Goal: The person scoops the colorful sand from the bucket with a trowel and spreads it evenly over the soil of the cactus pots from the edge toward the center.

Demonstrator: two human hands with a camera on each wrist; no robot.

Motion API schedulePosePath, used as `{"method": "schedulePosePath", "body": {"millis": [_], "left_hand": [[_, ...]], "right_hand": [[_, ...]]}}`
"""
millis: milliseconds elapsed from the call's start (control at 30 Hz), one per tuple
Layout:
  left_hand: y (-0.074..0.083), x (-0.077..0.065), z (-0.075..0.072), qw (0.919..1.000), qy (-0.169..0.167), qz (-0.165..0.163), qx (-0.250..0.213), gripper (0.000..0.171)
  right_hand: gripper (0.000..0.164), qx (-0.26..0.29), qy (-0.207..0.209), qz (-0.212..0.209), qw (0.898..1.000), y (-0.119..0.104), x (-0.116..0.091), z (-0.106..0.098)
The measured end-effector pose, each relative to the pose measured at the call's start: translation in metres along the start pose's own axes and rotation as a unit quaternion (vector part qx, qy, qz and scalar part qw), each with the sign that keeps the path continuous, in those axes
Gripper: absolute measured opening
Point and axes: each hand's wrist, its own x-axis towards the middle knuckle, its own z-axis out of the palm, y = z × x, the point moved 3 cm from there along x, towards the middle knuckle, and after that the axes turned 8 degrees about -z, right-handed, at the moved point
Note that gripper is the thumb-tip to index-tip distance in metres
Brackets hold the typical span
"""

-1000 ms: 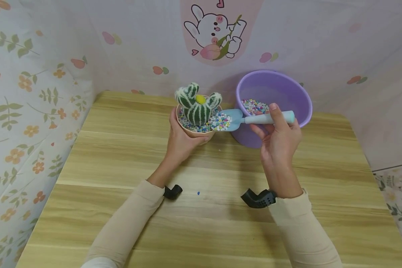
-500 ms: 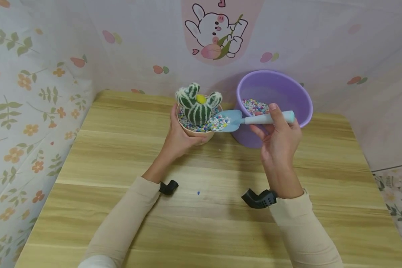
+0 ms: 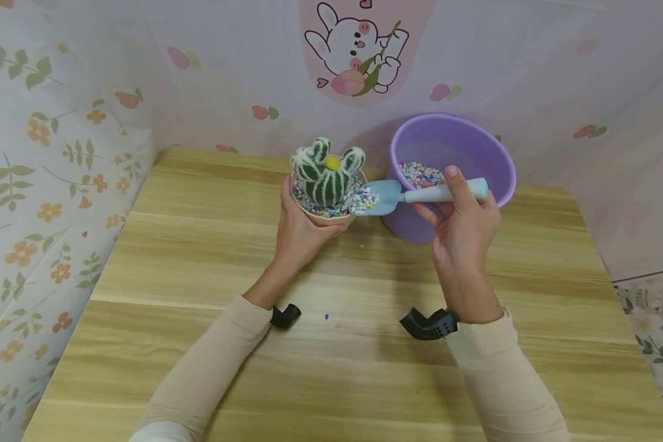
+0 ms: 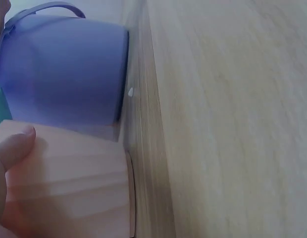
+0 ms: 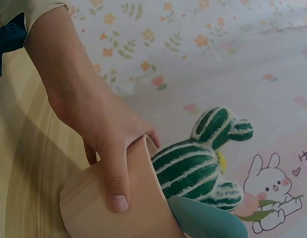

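In the head view, my left hand [image 3: 301, 236] grips a peach-coloured flowerpot [image 4: 79, 183] round its left side, the thumb across the front. A green and white striped artificial cactus [image 3: 327, 187] with a yellow tuft stands in it, with coloured pebbles [image 3: 323, 210] around its base. My right hand [image 3: 466, 233] holds a small blue garden trowel [image 3: 388, 196] by its pale handle, thumb on top. Its blade bears a heap of pebbles [image 3: 363, 200], and the tip reaches the pot's right rim. The right wrist view shows the left thumb pressed against the pot and the blade beside the cactus.
A purple bucket [image 3: 458, 141] with more pebbles [image 3: 420, 174] inside stands right of the pot, behind the trowel handle. One blue pebble [image 3: 326, 317] lies on the wooden table [image 3: 364, 380]. Printed cloth [image 3: 226, 61] hangs directly behind the table.
The heap of pebbles on the trowel blade looks slightly smaller than a second ago. The left forearm dipped leftward and came back. My right hand has shifted a little to the right.
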Motion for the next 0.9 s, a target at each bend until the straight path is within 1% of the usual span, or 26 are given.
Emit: {"method": "schedulePosePath", "body": {"millis": [67, 133, 333, 400, 533, 733, 900], "left_hand": [[0.0007, -0.0008, 0.0003, 1.0000, 0.004, 0.002, 0.008, 0.134], [0.0009, -0.0013, -0.0005, 0.9999, -0.001, 0.003, 0.011, 0.134], [-0.0007, 0.0021, -0.0068, 0.9987, -0.051, 0.002, -0.007, 0.136], [-0.0005, 0.0032, -0.0083, 0.9982, -0.059, 0.003, -0.010, 0.135], [0.0006, 0.0026, -0.0086, 0.9984, -0.056, -0.005, -0.002, 0.133], [0.0038, -0.0008, -0.0076, 0.9991, -0.035, -0.021, 0.012, 0.133], [0.0051, -0.0026, -0.0067, 0.9987, -0.028, -0.036, 0.023, 0.132]], "right_hand": [[0.037, -0.006, -0.002, -0.002, 1.000, -0.0007, 0.0002, 0.0012], [0.037, -0.009, -0.002, -0.003, 1.000, -0.0013, 0.0005, 0.0025], [0.036, -0.021, 0.004, -0.010, 1.000, -0.0027, 0.0012, 0.0059], [0.038, -0.023, 0.005, -0.016, 1.000, -0.0031, 0.0007, 0.0071], [0.040, -0.030, 0.013, -0.030, 0.999, -0.0035, -0.0001, 0.0087], [0.041, -0.039, 0.023, -0.048, 0.998, -0.0034, -0.0004, 0.0099], [0.041, -0.052, 0.028, -0.053, 0.997, -0.0035, -0.0009, 0.0099]]}}
